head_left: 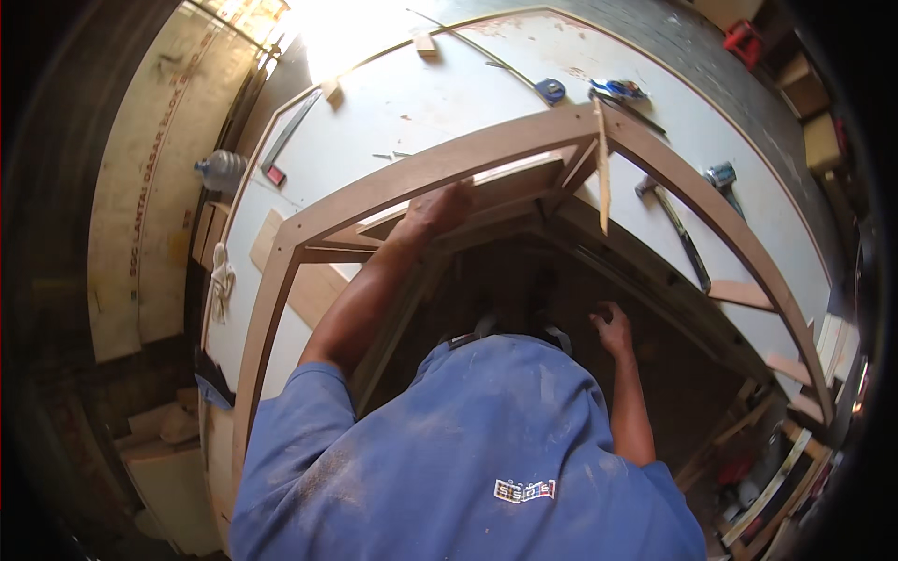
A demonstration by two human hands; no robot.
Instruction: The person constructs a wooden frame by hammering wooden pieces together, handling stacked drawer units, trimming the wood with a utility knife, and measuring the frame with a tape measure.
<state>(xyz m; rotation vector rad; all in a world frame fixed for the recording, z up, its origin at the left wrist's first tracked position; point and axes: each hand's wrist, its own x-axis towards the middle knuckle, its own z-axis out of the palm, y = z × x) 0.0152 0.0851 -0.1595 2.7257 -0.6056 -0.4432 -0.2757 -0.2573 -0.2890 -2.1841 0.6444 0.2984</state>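
A brown wooden frame of angled rails rises at the edge of a white-topped workbench. My left hand reaches over to a flat wooden board lying inside the frame's far side. Its fingers are closed around the board's edge and partly hidden. Lower down, my right hand hangs beside my body over the dark gap, holding nothing, its fingers loosely bent and apart. Between the hands, a thin splintered wood strip crosses the frame's top corner.
On the bench lie a blue tape measure, a hammer, a cordless drill, a dark flat tool with a red end and small wood blocks. A clear plastic bottle stands left, near a leaning plywood sheet.
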